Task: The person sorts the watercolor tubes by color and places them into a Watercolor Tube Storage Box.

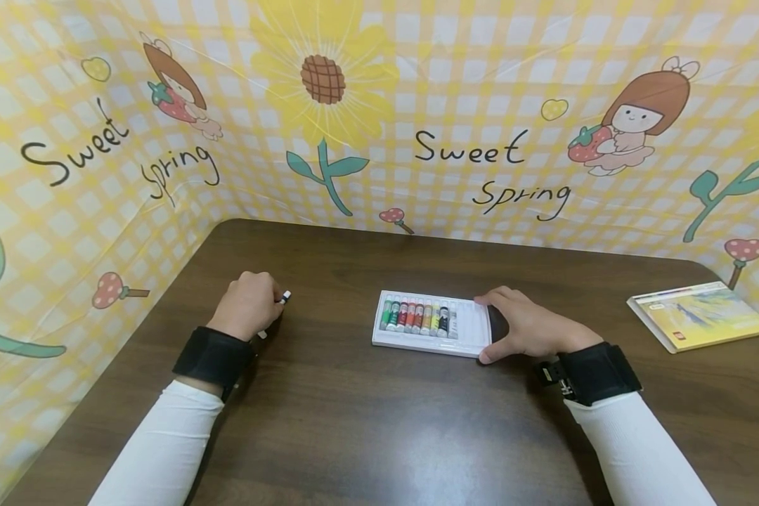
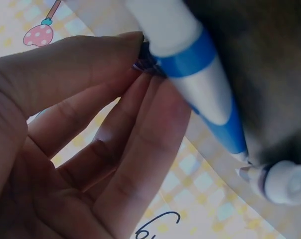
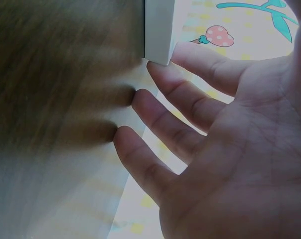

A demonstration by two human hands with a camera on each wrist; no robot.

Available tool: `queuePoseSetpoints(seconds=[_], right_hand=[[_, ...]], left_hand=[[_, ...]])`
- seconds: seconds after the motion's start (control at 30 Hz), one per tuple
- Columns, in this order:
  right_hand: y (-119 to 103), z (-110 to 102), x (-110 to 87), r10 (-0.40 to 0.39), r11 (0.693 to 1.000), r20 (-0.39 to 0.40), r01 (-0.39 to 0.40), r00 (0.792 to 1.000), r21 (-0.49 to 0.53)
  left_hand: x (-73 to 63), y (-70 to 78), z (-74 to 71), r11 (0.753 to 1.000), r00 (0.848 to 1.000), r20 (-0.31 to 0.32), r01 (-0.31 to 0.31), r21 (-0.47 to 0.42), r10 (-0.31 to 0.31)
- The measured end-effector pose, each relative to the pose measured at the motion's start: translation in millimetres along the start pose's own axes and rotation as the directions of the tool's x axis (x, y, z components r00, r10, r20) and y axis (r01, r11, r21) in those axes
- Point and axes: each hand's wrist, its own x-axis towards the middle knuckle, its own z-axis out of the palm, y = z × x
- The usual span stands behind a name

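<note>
Spanning the paint box (image 1: 472,327) with our right hand (image 1: 534,327) at its right end, well inside the worktop (image 1: 329,422) edges.
Smooth and plastic-looking, it should feel light, stiff, slippery; best held across its narrow width. The tubes (image 1: 419,318) look soft. Near the worktop's left edge, our left hand (image 1: 247,302) pinches a dark piece (image 2: 149,64) beside a blue-and-white pen (image 2: 203,92).

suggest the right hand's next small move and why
Perhaps the right hand should firm its hold on the paint-tube set before any shift: that hand touches only the set's right end, and the set lies flat on the table.
</note>
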Motion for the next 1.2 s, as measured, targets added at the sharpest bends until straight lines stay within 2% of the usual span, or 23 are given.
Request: queuePoseSetpoints(seconds=[0.37,0.73,0.83,0.93,1.07,1.2], right_hand=[[0.9,0.1,0.4,0.005,1.0,-0.001,-0.005,1.0,-0.001],[1.5,2.2,-2.2,0.008,1.0,-0.002,-0.008,1.0,0.015],[1.3,2.0,-2.4,0.009,1.0,-0.005,-0.009,1.0,0.018],[1.2,1.4,-1.9,0.012,1.0,-0.004,-0.012,1.0,0.016],[0.7,0.4,-1.6,0.013,1.0,-0.003,-0.013,1.0,0.014],[-0.2,0.3,-1.0,0.006,1.0,-0.001,-0.006,1.0,0.015]], left_hand=[[-0.6,0.3,0.4,1.0,1.0,-0.014,-0.002,0.005,0.002],[0.9,8.5,4.0,1.0,0.999,-0.036,0.013,0.018,-0.012],[0.2,15.8,4.6,1.0,0.999,-0.042,0.007,0.004,-0.007],[-0.4,26.1,7.9,0.999,0.997,-0.071,-0.04,-0.002,0.04],[-1.7,43.9,15.1,0.992,0.986,-0.114,-0.125,-0.006,0.123],[-2.9,63.4,22.1,0.988,0.983,-0.108,-0.152,-0.015,0.15]])
